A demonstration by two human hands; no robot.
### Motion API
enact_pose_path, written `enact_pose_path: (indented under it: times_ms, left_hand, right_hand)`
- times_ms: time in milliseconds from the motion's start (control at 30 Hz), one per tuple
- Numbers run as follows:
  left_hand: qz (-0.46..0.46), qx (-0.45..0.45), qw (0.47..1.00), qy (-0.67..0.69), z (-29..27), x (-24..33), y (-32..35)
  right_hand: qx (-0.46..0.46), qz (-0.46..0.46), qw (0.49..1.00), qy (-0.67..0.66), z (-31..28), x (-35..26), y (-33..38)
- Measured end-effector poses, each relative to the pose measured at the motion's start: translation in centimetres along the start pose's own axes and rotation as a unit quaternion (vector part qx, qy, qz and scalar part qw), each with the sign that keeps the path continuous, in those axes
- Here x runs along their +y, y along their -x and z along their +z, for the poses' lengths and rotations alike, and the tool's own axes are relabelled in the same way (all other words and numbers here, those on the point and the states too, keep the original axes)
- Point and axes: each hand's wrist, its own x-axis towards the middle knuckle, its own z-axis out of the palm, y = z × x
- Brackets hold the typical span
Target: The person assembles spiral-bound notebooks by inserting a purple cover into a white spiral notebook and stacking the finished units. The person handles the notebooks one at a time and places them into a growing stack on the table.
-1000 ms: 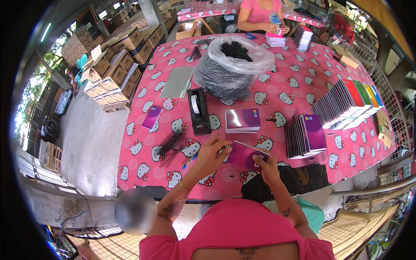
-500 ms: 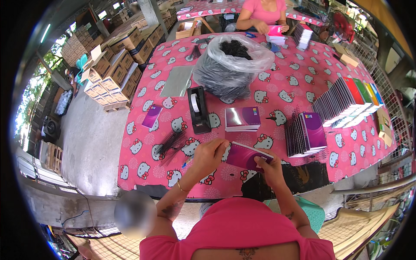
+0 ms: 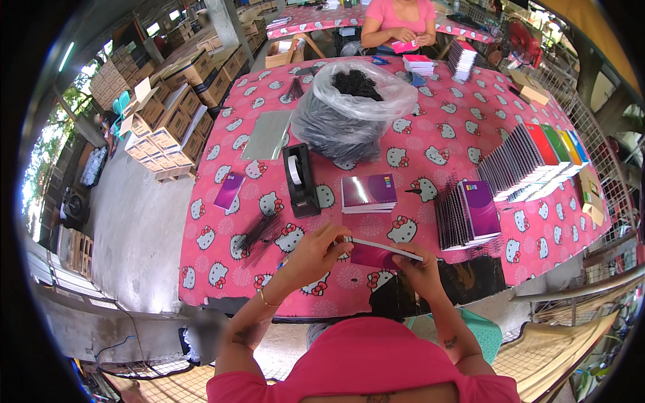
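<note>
A purple-covered notebook (image 3: 373, 256) is tilted in front of me at the table's near edge, its white page edge turned up. My right hand (image 3: 418, 269) is closed round its right end, thumb on the near side. At the other end, my left hand (image 3: 314, 256) has its fingers pinched together by the notebook's corner; what lies between them is too small to make out. Just beyond is a small stack of purple notebooks (image 3: 369, 193). Left of that stands a black tape dispenser (image 3: 302, 181), with loose black spiral coils (image 3: 259, 232) lying nearer to me.
Black-coiled purple notebooks (image 3: 480, 211) stand at the right, before a long row with coloured covers (image 3: 541, 151). A big clear bag of black coils (image 3: 349, 114) fills the middle. A single purple cover (image 3: 230, 191) lies left. Across the table a person (image 3: 400, 30) handles a pink notebook.
The notebook has tipped so its page edge faces up more, and my left fingers have come against its corner. The whole view has shifted slightly. The person opposite has raised a pink notebook off the pile.
</note>
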Motion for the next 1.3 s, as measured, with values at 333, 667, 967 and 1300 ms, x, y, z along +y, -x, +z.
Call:
enact_pose_path:
  times_ms: [333,667,967,1300]
  left_hand:
    - [0.014,-0.071,0.997,0.005,-0.8,-0.6,-1.8]
    - [0.086,-0.05,0.991,-0.095,-0.6,-1.4,-3.5]
    - [0.107,0.073,0.91,-0.394,3.7,0.1,-2.5]
    - [0.092,0.002,0.985,-0.146,1.3,-2.3,-4.3]
  right_hand:
    - [-0.016,-0.065,0.995,0.068,-0.3,-0.8,-0.7]
    - [-0.006,-0.012,0.999,0.031,-0.5,-1.2,-1.7]
    - [0.089,-0.055,0.993,0.047,1.1,-1.7,-1.6]
    - [0.072,-0.057,0.994,0.059,0.5,-1.8,-1.9]
